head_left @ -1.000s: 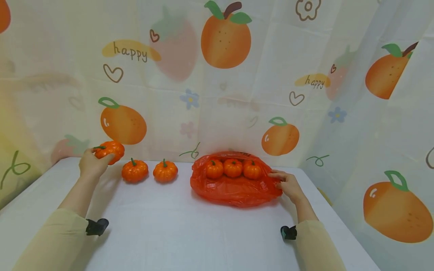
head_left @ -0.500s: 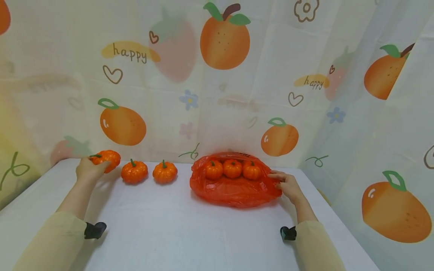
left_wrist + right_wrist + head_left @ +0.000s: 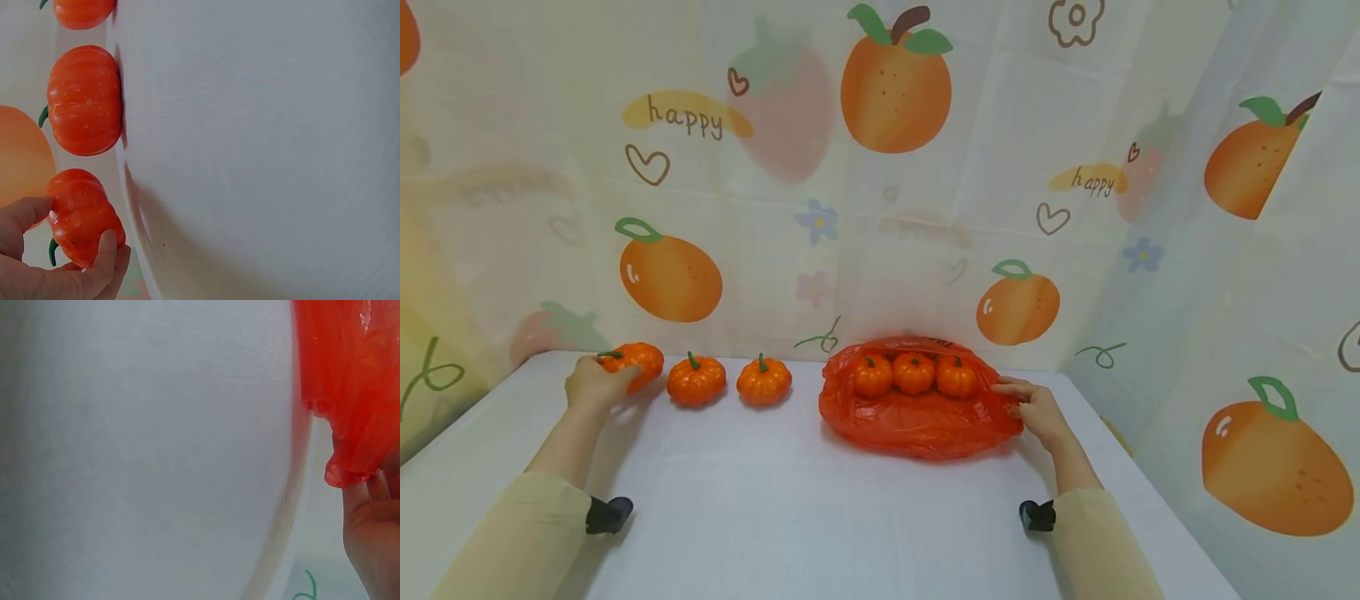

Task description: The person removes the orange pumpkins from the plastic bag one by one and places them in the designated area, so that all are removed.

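My left hand [image 3: 592, 387] grips a small orange pumpkin [image 3: 643, 360] with a green stem, at the far left of the table. In the left wrist view the thumb and fingers clasp this pumpkin [image 3: 82, 212] from two sides, its stem between them. Two more pumpkins, a near one [image 3: 696, 383] and a farther one [image 3: 763, 383], stand in a row to its right. My right hand [image 3: 1037, 410] holds the right edge of a red plastic bag [image 3: 917, 429], whose mouth gapes forward. Three pumpkins [image 3: 913, 374] sit side by side inside it. In the right wrist view the bag film partly hides the fingers.
A white cloth covers the table [image 3: 820, 525]. Behind it hangs a pale curtain [image 3: 895, 242] printed with oranges, hearts and flowers, which comes right up to the far table edge. The right table edge runs beside my right forearm.
My left hand has lowered the pumpkin and shifted it slightly left, from above the row down to beside the other two. My right hand and the bag stay in place.
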A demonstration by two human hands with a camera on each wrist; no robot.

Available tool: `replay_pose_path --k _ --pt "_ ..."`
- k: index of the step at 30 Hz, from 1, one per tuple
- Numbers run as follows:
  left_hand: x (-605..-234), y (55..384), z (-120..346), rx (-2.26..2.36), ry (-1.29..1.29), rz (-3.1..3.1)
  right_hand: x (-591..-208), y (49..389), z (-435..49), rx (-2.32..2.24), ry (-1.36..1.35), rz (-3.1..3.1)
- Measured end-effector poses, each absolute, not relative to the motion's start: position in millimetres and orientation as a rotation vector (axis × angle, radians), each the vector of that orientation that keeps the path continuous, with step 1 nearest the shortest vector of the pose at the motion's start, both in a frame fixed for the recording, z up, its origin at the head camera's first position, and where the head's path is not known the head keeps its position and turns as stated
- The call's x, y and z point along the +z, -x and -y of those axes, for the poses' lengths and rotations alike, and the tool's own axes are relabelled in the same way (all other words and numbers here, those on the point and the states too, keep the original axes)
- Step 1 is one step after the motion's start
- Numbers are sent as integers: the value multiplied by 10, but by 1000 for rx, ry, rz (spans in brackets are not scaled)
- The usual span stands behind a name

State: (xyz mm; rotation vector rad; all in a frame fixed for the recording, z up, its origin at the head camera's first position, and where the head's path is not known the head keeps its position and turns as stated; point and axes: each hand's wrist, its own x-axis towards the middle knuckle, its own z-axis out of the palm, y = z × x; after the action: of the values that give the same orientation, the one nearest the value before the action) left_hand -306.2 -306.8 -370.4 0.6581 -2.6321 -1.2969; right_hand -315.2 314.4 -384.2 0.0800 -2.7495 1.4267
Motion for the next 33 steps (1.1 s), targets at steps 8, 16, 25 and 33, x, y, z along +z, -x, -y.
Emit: replay_pose_path --k 8,16,25,33 --pt "-3750 3081 3054 -1287 -708 2661 -3856 3159 -3150 1430 -96 2748" --pt "-3785 3077 3071 -1267 -702 2668 -3855 3169 -3166 1437 -117 2741" --pt "-3778 3086 3057 -1292 -716 2688 -3873 3188 -3192 1429 -130 2748" --pt "-3791 3098 3045 -1250 -700 2687 -3867 3171 -3186 1464 -125 2733"
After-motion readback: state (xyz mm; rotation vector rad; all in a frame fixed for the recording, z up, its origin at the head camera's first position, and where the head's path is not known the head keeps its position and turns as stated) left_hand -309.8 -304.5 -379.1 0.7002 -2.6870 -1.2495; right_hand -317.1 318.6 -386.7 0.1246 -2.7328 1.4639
